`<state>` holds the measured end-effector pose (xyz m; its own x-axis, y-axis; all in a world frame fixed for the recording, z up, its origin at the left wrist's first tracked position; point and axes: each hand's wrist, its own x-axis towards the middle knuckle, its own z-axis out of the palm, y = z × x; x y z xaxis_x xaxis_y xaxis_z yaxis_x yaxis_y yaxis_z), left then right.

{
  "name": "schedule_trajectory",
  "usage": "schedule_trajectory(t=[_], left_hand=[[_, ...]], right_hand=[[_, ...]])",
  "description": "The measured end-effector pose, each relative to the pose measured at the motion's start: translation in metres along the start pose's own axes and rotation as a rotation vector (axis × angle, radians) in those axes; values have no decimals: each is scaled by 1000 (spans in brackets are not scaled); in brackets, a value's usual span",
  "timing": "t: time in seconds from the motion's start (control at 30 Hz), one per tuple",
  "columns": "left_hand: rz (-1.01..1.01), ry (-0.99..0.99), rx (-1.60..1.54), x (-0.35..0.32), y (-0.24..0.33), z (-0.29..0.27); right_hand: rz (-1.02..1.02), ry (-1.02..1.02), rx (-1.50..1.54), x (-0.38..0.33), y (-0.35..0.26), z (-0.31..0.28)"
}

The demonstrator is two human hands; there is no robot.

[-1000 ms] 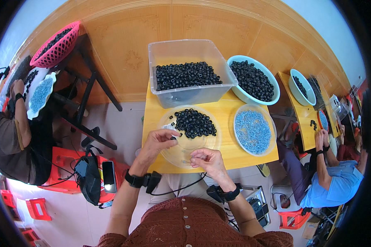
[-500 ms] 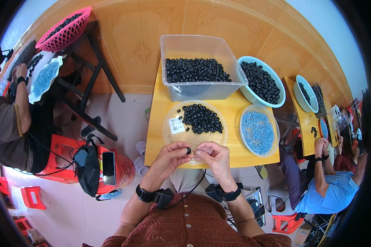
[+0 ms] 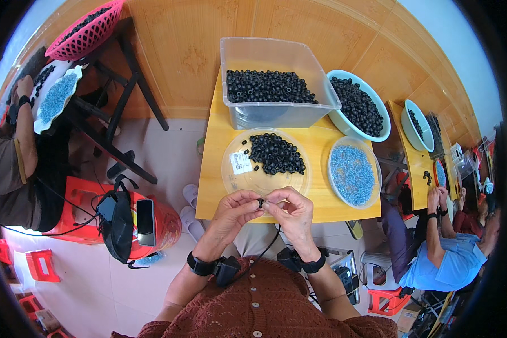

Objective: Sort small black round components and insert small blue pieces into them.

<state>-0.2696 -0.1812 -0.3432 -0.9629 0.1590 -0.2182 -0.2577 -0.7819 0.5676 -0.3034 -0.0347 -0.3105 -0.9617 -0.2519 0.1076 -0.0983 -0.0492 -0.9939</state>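
I pinch one small black ring-shaped bead (image 3: pixel 260 203) between the fingertips of my left hand (image 3: pixel 234 213) and my right hand (image 3: pixel 290 211), both brought together over the near edge of the yellow wooden table (image 3: pixel 214 169). Just beyond sits the clear round plastic tray (image 3: pixel 239 183) with its heap of black beads (image 3: pixel 276 153), and to its right the shallow dish of pale blue pieces (image 3: pixel 352 172). The bead is tiny and held only at the tips, so I judge a loose grip could drop it off the edge onto the floor.
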Motion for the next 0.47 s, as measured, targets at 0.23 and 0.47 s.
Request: schedule_trajectory(t=[0.23, 0.47], left_hand=[[31, 20, -50, -1, -4, -2], [51, 27, -124, -3, -2, -20]], right_hand=[[-387, 28, -439, -10, -5, 9], [-291, -65, -621, 28, 4, -6]])
